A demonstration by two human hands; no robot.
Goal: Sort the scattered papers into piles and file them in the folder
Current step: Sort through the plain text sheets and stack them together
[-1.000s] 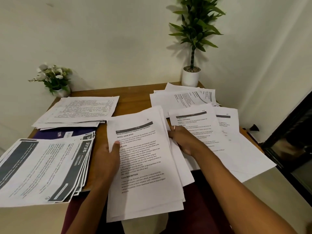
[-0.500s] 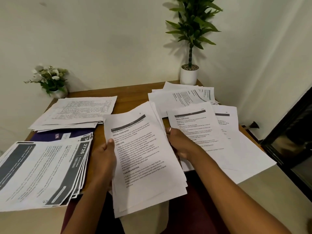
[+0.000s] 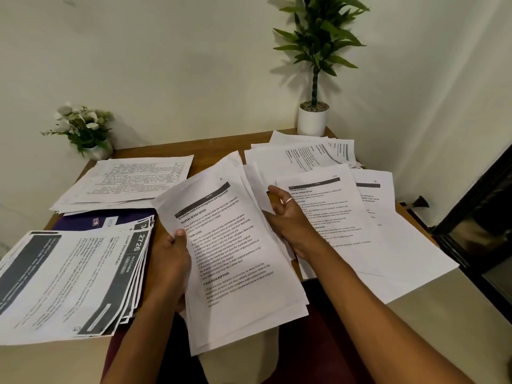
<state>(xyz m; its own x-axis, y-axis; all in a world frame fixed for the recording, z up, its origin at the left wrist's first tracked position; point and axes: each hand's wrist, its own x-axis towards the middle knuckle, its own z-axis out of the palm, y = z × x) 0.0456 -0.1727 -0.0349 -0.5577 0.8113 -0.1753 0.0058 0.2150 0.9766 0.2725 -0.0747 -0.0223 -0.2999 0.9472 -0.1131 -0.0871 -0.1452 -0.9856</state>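
Observation:
A stack of printed sheets (image 3: pixel 235 253) is lifted off the wooden table (image 3: pixel 219 153), tilted up on its left side. My left hand (image 3: pixel 170 261) grips its left edge, thumb on the top page. My right hand (image 3: pixel 288 217) holds its right edge with curled fingers. A pile with dark headers (image 3: pixel 69 278) lies at the near left. Another pile of text pages (image 3: pixel 133 181) lies at the far left. A dark blue folder (image 3: pixel 102 221) shows partly between these two piles. Loose sheets (image 3: pixel 349 212) spread over the right side.
A small flower pot (image 3: pixel 86 134) stands at the back left corner. A tall plant in a white pot (image 3: pixel 313 117) stands at the back right. A dark cabinet edge (image 3: pixel 476 212) is on the far right, and the wall runs close behind the table.
The stack rose from the table and tilted, its top swinging right. Both hands moved up with it; my left thumb now lies on the top page.

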